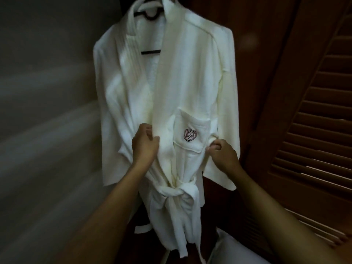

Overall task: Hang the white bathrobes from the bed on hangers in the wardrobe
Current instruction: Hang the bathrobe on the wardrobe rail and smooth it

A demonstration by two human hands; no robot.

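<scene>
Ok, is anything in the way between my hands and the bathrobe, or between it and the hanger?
Nothing visible. The left hand grips the front edge of the white bathrobe, and the right hand pinches cloth beside the pocket. The robe already hangs on the black hanger.

No legible text; red emblem [190, 134] on pocket [198, 119] of bathrobe [182, 73]

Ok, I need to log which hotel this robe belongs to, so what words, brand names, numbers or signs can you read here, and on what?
No words, letters or numbers can be read anywhere in this view.
Only sign: a round dark red emblem of wavy lines, stitched on the pocket of the white bathrobe; no lettering shows in it.
The black hanger and the louvred door show no label.
</scene>
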